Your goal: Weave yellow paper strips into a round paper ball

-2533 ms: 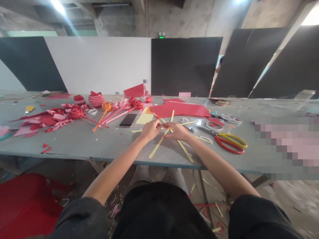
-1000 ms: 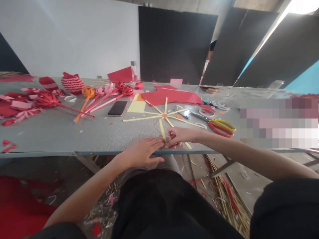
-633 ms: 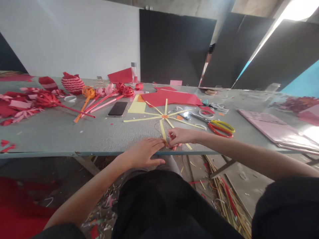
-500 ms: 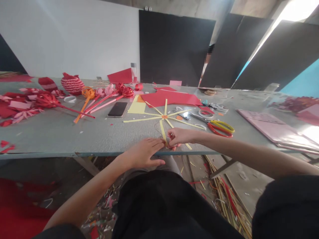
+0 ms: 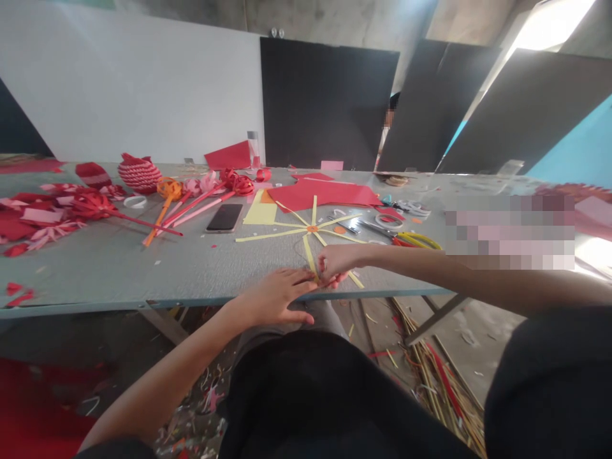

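Observation:
Pale yellow paper strips (image 5: 269, 235) fan out like spokes from a small orange centre (image 5: 312, 229) on the grey table. My left hand (image 5: 280, 294) lies flat near the table's front edge, its fingertips on the end of the strip that points toward me. Against that same end, my right hand (image 5: 333, 264) is curled with its fingers pinched together. What sits between those fingers is too small to make out. Scissors with yellow and red handles (image 5: 415, 240) rest to the right, beside a white tape roll (image 5: 389, 221).
A phone (image 5: 224, 218) lies left of the strips, near paper flowers on stems (image 5: 201, 203). Red paper sheets (image 5: 325, 193) and a yellow sheet (image 5: 259, 213) are behind. A red-and-pink woven basket (image 5: 139, 174) stands at the back left. Paper scraps litter the floor.
The camera view has tilted and shifted slightly. My right forearm has swung a little, now covering part of the scissors' handles. Both hands stay at the same strip end.

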{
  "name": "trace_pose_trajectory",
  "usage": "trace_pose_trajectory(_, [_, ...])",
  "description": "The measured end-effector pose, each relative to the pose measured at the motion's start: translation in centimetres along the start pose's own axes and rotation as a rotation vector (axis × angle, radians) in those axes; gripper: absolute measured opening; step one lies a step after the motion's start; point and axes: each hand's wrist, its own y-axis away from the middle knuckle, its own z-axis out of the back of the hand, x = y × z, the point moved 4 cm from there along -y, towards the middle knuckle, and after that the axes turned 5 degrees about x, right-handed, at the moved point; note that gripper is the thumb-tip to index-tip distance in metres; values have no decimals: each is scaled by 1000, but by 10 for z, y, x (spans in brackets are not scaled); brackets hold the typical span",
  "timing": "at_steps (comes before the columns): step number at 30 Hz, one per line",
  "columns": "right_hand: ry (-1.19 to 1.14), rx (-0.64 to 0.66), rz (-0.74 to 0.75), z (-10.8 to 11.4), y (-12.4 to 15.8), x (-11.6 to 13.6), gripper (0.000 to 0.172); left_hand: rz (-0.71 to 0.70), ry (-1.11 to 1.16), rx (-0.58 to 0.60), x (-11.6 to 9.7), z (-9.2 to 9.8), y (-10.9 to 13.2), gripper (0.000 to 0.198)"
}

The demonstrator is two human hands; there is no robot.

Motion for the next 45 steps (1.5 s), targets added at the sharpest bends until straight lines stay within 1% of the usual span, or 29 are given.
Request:
trace_pose_trajectory(3, [19,40,-47,2,-1,0,16,2,-3,-5,-1,0,1,63])
trace_pose_trajectory(6, [-12,96,-33,2,-2,-4,21,12,27,-28,0,0,2,62])
trace_pose_trajectory(9, [-140,176,20,1,0,-10,20,62,76,-56,1,1,2,49])
trace_pose_trajectory(12, [-326,198,75,-3,3,-15,19,160,129,-98,4,2,-1,38])
trace_pose_trajectory(14, [-447,192,100,-6,6,-18,21,188,113,-164,5,3,-5,32])
trace_pose_trajectory(17, [-617,207,133,-11,11,-18,19,174,4,-314,2,7,-9,17])
trace_pose_trajectory(18, [-659,211,145,-12,13,-17,18,169,-25,-354,1,8,-11,15])
trace_pose_trajectory(20, [-694,202,175,-11,18,-15,16,165,-34,-401,2,11,-14,19])
trace_pose_trajectory(22, [-631,126,215,-5,22,-14,16,180,33,-422,8,15,-21,22])
trace_pose_trajectory(23, [-558,57,245,1,24,-13,19,198,90,-425,13,18,-25,22])
trace_pose_trajectory(24, [-462,-38,287,8,25,-13,22,223,157,-421,20,21,-31,23])
trace_pose_trajectory(25, [-355,-160,341,16,26,-12,25,247,228,-405,27,23,-37,24])
trace_pose_trajectory(27, [-143,-443,450,33,29,-9,29,310,358,-388,44,28,-50,25])
trace_pose_trajectory(28, [-52,-574,483,40,29,-8,28,339,401,-398,52,31,-56,25])
trace_pose_trajectory(29, [23,-686,494,45,28,-8,26,365,425,-404,59,33,-61,27])
trace_pose_trajectory(30, [81,-766,485,49,26,-8,23,391,441,-410,65,35,-64,28])
trace_pose_trajectory(31, [128,-816,464,51,23,-8,20,410,451,-415,70,36,-66,30])
trace_pose_trajectory(34, [196,-893,417,51,13,-8,18,442,469,-429,75,35,-67,29])
trace_pose_trajectory(36, [201,-914,417,48,10,-6,17,458,467,-440,74,33,-65,25])
trace_pose_trajectory(39, [211,-910,417,44,10,-2,12,475,447,-455,73,29,-61,22])
trace_pose_trajectory(41, [245,-900,403,42,11,0,12,471,433,-458,72,27,-61,20])
trace_pose_trajectory(45, [408,-883,443,40,14,3,14,476,378,-437,73,26,-59,17])
